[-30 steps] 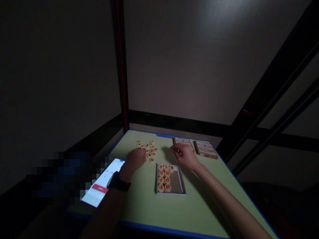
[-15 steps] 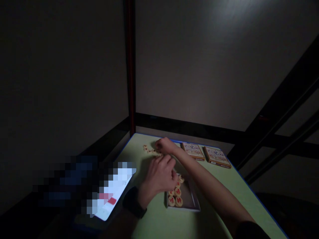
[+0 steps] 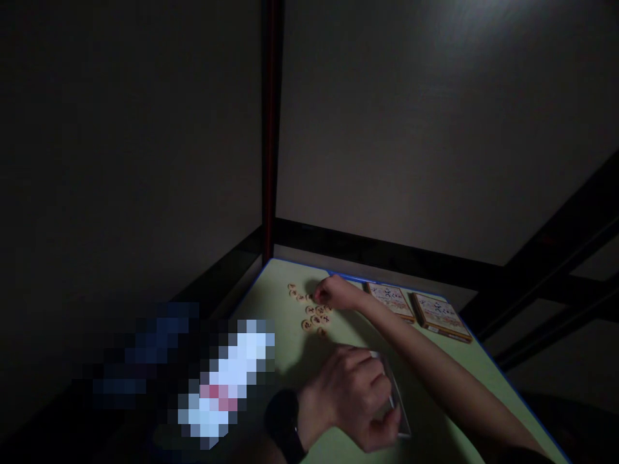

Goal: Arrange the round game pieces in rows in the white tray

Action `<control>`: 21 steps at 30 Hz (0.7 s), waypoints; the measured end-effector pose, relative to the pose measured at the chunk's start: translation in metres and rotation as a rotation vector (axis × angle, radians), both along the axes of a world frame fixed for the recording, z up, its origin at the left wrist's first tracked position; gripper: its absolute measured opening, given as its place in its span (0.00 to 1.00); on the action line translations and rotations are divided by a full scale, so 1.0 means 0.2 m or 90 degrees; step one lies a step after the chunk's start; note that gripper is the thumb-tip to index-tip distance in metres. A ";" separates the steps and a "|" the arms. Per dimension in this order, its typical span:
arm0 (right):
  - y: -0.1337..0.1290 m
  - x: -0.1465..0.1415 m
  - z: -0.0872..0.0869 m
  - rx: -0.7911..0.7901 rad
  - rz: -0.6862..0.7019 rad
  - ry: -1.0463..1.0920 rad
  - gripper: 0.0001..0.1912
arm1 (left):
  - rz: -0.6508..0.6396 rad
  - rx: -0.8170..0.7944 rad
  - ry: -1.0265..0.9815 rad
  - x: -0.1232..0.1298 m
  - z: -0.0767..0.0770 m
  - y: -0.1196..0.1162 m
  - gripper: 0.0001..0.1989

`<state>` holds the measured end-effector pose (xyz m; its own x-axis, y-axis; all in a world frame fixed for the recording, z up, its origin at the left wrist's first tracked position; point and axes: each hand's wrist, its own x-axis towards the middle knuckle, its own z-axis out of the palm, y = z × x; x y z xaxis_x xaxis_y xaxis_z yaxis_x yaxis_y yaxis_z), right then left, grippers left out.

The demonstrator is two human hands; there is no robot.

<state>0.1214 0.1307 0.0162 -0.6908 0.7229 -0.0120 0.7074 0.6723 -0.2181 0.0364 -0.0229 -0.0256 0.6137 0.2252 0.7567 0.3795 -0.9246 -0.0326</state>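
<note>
Dim room, pale wall behind; green table with a blue edge, lit poorly.

Nearest item: your left hand, watch on the wrist, curled loosely over the tray. It hid nearly all of the tray, of which only a thin pale rim showed at its right side. Whether the fingers held a piece could not be told; they were bent inward, not flat.

Left of that wrist: a lit phone, blurred out.

Further off: your right arm ran across the table from the lower right, and your right hand rested at the far cluster of pieces. Fingers were drawn together at the right edge of the cluster, as if pinching; whether one piece was caught between them was too small and dark to tell.

Relation that counted: the loose pieces lay beyond and to the left of the tray, directly under and just left of the right hand, well apart from the left. The right hand was the nearer one to them; the left was the nearer one to the tray.

Farthest: two boxes, side by side along the far edge, right of the right hand, untouched.
</note>
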 end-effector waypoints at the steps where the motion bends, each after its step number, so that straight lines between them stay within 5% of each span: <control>1: -0.02 -0.01 0.00 -0.007 0.014 0.001 0.14 | -0.011 0.001 0.006 0.01 0.00 0.00 0.11; 16: -0.13 0.03 0.10 -0.034 0.057 0.021 0.15 | -0.030 0.034 -0.056 0.02 -0.03 -0.05 0.10; 21: -0.12 0.10 0.10 0.016 0.002 0.012 0.15 | -0.030 0.049 -0.090 0.02 -0.03 -0.05 0.10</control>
